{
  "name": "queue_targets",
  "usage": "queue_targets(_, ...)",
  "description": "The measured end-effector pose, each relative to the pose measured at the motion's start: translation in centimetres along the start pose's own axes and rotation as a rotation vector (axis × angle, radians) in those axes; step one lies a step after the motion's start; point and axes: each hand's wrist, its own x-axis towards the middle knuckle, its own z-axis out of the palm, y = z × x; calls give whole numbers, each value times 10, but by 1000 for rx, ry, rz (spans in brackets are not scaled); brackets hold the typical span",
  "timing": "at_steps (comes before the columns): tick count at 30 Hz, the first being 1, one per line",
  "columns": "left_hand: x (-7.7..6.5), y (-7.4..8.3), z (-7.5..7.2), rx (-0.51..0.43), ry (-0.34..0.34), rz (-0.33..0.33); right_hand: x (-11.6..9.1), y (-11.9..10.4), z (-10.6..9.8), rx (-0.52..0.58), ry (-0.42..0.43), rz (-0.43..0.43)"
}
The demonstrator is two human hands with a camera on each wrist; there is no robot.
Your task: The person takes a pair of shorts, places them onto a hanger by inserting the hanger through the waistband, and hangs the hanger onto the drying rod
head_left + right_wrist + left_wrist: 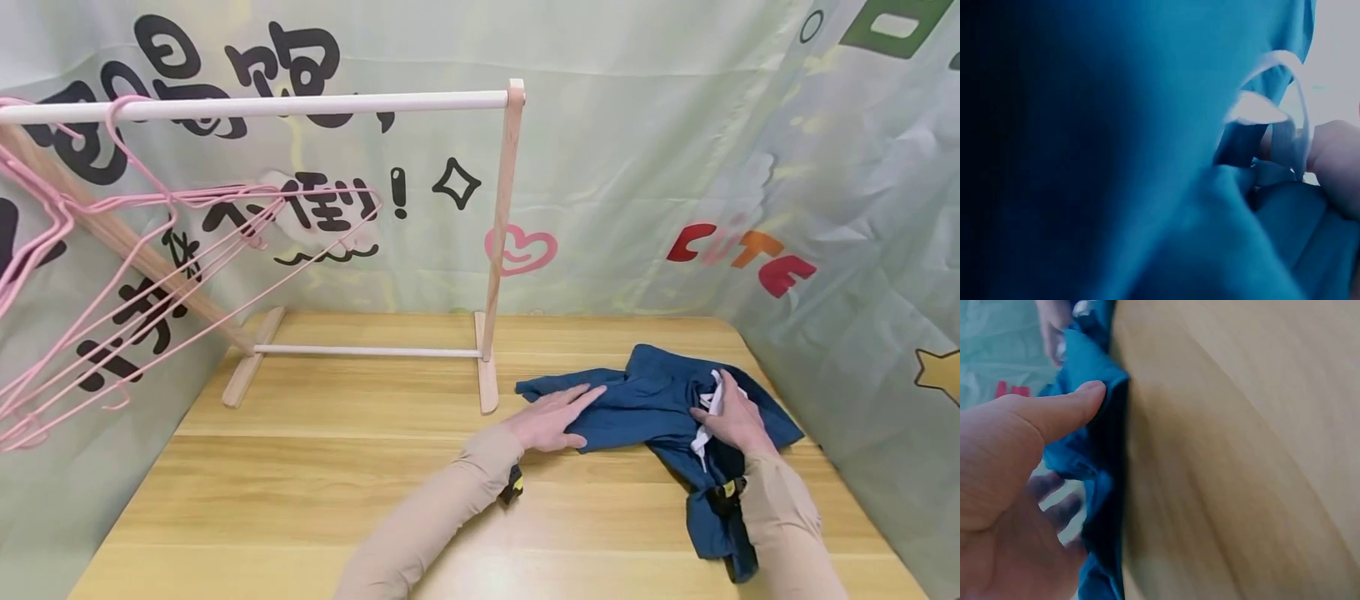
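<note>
A crumpled dark blue garment (pixel 637 400) with white string-like strips (pixel 701 442) lies on the right side of the table. My left hand (pixel 555 418) rests on its left part, fingers extended and thumb apart. In the left wrist view, the thumb (pixel 1075 406) touches a fold of the blue cloth (pixel 1094 369), while the other fingers lie on its far side. At the garment's right part, my right hand (pixel 737 417) pinches the cloth by the white strips. In the right wrist view a white loop (pixel 1300 94) shows beside that hand (pixel 1338 162), partly hidden by cloth.
A wooden rack (pixel 501 225) with a white top bar (pixel 322 104) stands at the back left. Several pink hangers (pixel 150 200) hang from it, toward the left edge. Printed fabric walls (pixel 622 167) enclose the back and sides of the wooden table (pixel 315 475).
</note>
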Motion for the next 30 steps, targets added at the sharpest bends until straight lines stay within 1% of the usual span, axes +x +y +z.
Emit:
queue_targets(3,5,2,3,114,2,-5,0,-1,3,-18,37,-29)
queue_targets(5,6,3,6,161,9,1,0,-3,5,-26,44,-25)
queue_targets(7,6,4,9,162,14,-1,0,-6,7,-45,39,-13)
queue_targets(10,4,3,13,130,20,-4,0,-11,12,-80,29,-3)
queue_targets(12,0,1,15,132,39,-3,0,-14,16,-105,37,-16)
queue_targets(14,-4,-3,17,144,67,13,0,-17,20,-109,56,-41)
queue_targets(17,-14,-8,17,166,116,29,1,-22,26,-77,100,-79)
queue_targets(19,-21,-11,15,164,145,28,0,-27,29,-42,134,-98)
queue_targets(23,-38,-14,3,168,182,6,-3,-41,32,13,201,-124)
queue_targets(26,-55,-16,-6,194,204,-26,-7,-56,32,40,255,-167)
queue_targets(28,-68,-19,-12,206,216,-42,-10,-67,33,59,293,-210)
queue_targets(30,-84,-22,-18,196,232,-47,-13,-80,35,92,339,-262)
